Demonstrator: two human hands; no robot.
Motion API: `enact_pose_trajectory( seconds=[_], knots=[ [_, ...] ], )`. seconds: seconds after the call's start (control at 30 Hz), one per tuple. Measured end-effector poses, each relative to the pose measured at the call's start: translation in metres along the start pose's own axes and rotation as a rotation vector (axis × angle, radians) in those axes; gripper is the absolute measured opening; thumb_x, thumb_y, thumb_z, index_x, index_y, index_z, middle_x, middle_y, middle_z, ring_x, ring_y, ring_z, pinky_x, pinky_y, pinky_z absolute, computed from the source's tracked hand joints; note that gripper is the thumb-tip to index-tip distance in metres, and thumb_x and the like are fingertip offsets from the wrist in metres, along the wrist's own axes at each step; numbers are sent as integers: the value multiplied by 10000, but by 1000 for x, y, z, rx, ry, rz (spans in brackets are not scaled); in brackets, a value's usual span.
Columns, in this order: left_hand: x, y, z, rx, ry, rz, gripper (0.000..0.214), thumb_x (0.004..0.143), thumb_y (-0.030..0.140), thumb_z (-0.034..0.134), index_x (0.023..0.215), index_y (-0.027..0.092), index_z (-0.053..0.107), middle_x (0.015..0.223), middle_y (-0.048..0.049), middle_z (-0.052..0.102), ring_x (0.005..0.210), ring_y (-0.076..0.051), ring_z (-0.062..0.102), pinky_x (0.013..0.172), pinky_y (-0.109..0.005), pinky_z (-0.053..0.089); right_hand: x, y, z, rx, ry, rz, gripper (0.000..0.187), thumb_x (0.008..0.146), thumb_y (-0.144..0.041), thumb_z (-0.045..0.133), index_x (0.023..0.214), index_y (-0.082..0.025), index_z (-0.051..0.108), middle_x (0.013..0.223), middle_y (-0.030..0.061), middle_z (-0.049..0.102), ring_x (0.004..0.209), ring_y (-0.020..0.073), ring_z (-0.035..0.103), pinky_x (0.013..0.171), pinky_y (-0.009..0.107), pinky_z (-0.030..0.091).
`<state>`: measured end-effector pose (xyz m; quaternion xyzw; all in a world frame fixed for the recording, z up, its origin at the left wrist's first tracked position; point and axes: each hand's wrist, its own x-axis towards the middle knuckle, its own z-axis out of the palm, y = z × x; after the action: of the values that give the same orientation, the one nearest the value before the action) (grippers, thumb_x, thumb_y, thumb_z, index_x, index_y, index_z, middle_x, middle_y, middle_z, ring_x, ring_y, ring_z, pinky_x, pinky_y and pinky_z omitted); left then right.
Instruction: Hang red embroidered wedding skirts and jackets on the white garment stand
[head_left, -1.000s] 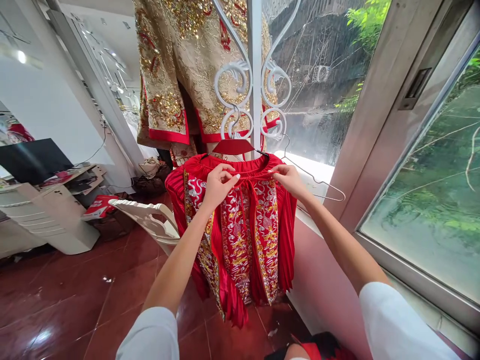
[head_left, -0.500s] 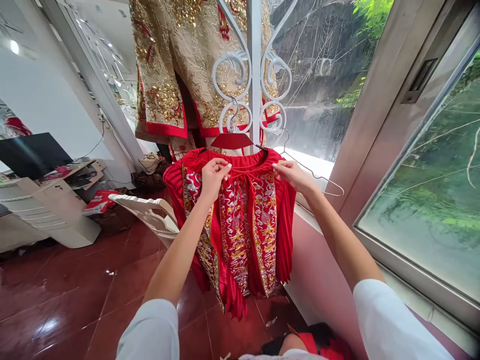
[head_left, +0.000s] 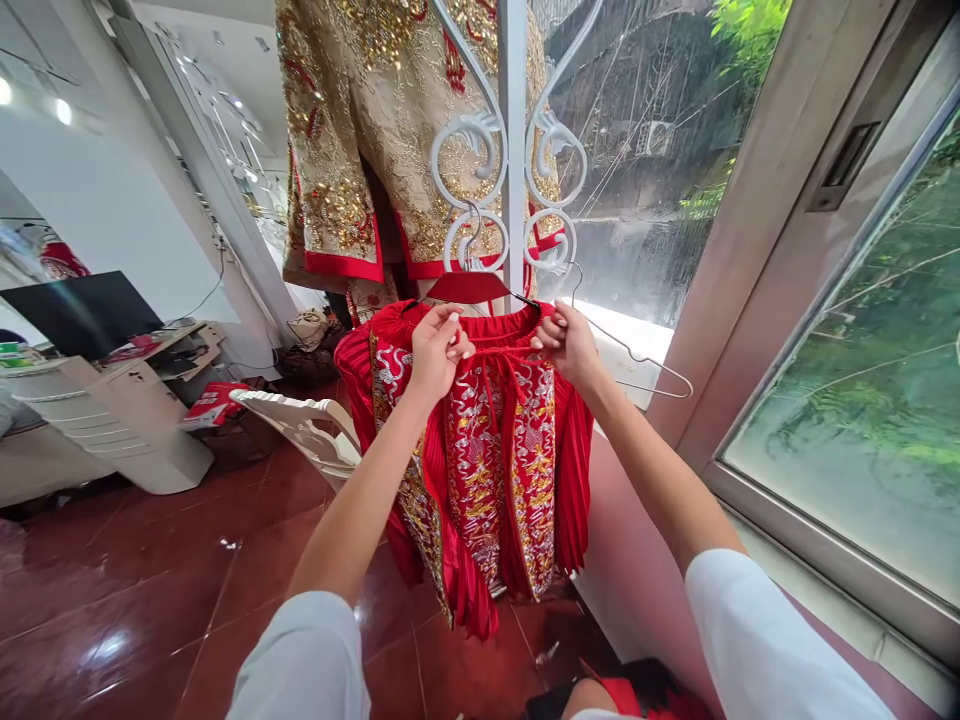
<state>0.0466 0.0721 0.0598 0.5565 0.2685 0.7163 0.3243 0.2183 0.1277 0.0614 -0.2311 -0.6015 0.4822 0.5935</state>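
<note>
A red pleated skirt [head_left: 474,470] with gold and silver embroidered panels hangs in front of me on a red hanger [head_left: 469,288]. Across its waist runs a thin red drawstring [head_left: 501,350], looped in a bow at the middle. My left hand [head_left: 439,348] is closed in a pinch on the string's left side. On the other side, my right hand [head_left: 567,345] has its fingers curled round the string. Between the two hands the cord is stretched nearly straight. The ends inside my fingers are hidden.
The hanger hooks onto a white scrolled metal stand [head_left: 513,150]. Behind it hangs a gold beaded garment [head_left: 337,150] with red trim. A bare wire hanger [head_left: 637,360] dangles at right by the window [head_left: 862,330]. A cream chair [head_left: 300,425] stands at left.
My right hand has turned and curled its fingers round the drawstring, where before it pinched with extended fingers. The string is now pulled tighter across the waist. The view has shifted slightly.
</note>
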Motion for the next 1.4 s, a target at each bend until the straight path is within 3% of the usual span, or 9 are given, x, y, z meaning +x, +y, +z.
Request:
enact_pose_trajectory(
  seconds=[0.13,0.33,0.43,0.53,0.73,0.9,1.07,1.3,1.4],
  knots=[
    [-2,4,-18,198,-72,53,172,800,356,584,859,195,571,550,65,436,407,-51,382,516,-243,447,5,8,-9,-14,65,-33,495,788,-610,425,517,-238,242,410,-66,215,399,103,281,536,315,440],
    [-7,57,-86,1084,-31,444,186,805,306,574,943,213,657,1066,-71,631,1076,-231,548,1021,-408,377,8,1,-60,-429,196,-303,358,789,-520,481,803,-192,624,881,83,648,817,195,591,724,346,479],
    [0,75,-112,1263,-146,459,323,818,305,555,1129,238,615,1228,-62,578,1159,-238,504,1053,-426,342,21,6,-71,-630,-22,-415,408,756,-433,571,1095,-211,624,1099,96,638,967,230,574,829,405,453],
    [11,74,-117,1330,-279,421,481,806,321,577,1278,239,528,1286,-71,552,1171,-244,501,1039,-427,352,32,19,-64,-851,-184,-541,473,757,-378,610,1199,-211,591,1172,114,616,1013,260,549,897,455,398],
    [31,55,-117,1218,-171,381,272,804,288,554,1018,216,705,1026,-67,698,974,-238,615,928,-368,427,33,21,-56,-931,-23,-572,279,855,-310,485,1020,-218,690,976,78,695,863,240,577,812,393,412],
    [56,38,-121,873,104,224,198,730,349,632,739,170,716,725,-39,700,675,-182,621,679,-282,482,49,-18,-62,-818,-12,-349,324,803,-438,535,692,-177,692,582,3,596,600,171,532,580,280,375],
    [75,30,-124,559,-103,-284,325,654,466,694,607,153,621,481,0,542,476,-148,516,487,-261,425,56,-49,-61,-677,-324,24,469,695,-624,603,614,-164,645,528,33,570,505,141,474,483,271,362],
    [16,29,-136,1034,347,299,245,798,363,566,632,187,534,604,4,510,591,-132,463,632,-253,383,25,-52,-57,-883,-236,-164,494,744,-638,548,697,-159,656,603,15,578,562,128,477,520,255,361],
    [-18,22,-138,1149,377,290,230,816,332,538,636,202,477,611,5,470,585,-140,444,638,-268,380,21,-51,-57,-864,-260,-171,497,739,-637,552,795,-160,683,692,37,632,613,153,517,547,265,385]
  ],
)
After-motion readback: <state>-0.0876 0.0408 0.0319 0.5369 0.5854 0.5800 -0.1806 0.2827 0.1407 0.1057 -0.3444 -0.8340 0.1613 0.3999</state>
